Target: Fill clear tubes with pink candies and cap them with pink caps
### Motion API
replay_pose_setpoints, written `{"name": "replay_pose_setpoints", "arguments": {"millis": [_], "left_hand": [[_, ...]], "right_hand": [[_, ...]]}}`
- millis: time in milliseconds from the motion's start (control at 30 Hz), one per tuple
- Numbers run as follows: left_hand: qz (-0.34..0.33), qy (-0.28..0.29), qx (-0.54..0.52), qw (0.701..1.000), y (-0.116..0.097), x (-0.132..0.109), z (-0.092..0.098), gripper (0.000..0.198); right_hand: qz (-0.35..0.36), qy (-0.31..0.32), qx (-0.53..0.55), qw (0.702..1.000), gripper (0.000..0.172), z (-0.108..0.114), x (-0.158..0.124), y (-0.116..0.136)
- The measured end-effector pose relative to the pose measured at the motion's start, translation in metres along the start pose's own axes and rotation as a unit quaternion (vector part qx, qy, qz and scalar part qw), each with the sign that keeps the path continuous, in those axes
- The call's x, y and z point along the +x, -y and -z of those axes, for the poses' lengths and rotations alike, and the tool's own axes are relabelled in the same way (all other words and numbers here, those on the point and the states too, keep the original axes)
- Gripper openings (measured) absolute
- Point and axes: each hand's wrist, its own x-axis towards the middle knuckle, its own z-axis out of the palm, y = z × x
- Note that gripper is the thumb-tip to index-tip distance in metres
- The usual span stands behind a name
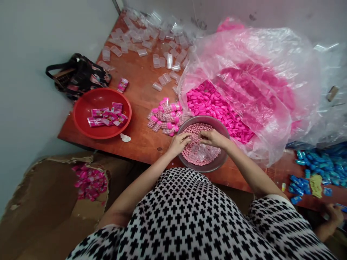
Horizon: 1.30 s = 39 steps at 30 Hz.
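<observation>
A metal bowl (pixel 221 159) at the table's front edge holds small round pink balls (pixel 193 157) and some clear plastic containers (pixel 207 153). Over its left rim, my left hand (pixel 179 143) is closed, thumb and fingers pinched together. My right hand (pixel 213 138) reaches in from the other side, its fingers curled in a pinch just above the balls. Whatever either hand grips is too small or blurred to make out. Left of the bowl lies a pile of small clear bottles (pixel 165 117) with pink caps, filled with pink balls.
Loose pink caps (pixel 217 110) spill from a big clear plastic bag (pixel 271 83). Empty clear containers (pixel 143 43) cover the table's back. A red basin (pixel 81 119) holds pink packets, beside a black handbag (pixel 86 74). Blue packets (pixel 320 164) and another person's hand (pixel 333 216) are at right.
</observation>
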Motion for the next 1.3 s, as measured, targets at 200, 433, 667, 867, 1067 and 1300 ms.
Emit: {"name": "replay_pose_setpoints", "arguments": {"millis": [200,433,667,867,1067,1300], "left_hand": [[0.09,-0.002,-0.191,0.977,0.001,-0.008,0.009,0.042],[0.11,-0.014,-0.243,0.964,-0.004,-0.012,0.015,0.046],[0.112,-0.064,-0.171,0.977,-0.001,-0.006,0.018,0.041],[0.058,-0.074,-0.132,0.987,-0.007,0.005,0.005,0.035],[-0.012,-0.066,-0.024,0.997,-0.019,0.007,-0.009,0.028],[-0.097,-0.043,0.033,0.994,-0.034,-0.005,-0.018,0.024]], "right_hand": [[-0.12,-0.132,-0.108,0.978,0.028,0.017,0.059,-0.03],[-0.113,-0.084,-0.246,0.959,0.031,0.012,0.159,-0.054],[-0.107,-0.147,-0.216,0.959,0.03,0.023,0.147,-0.064],[-0.056,-0.278,-0.072,0.956,0.037,0.04,0.066,-0.034],[0.009,-0.198,0.075,0.977,0.034,0.025,0.006,0.017],[0.032,-0.203,-0.007,0.979,0.028,0.006,-0.019,0.029]]}}
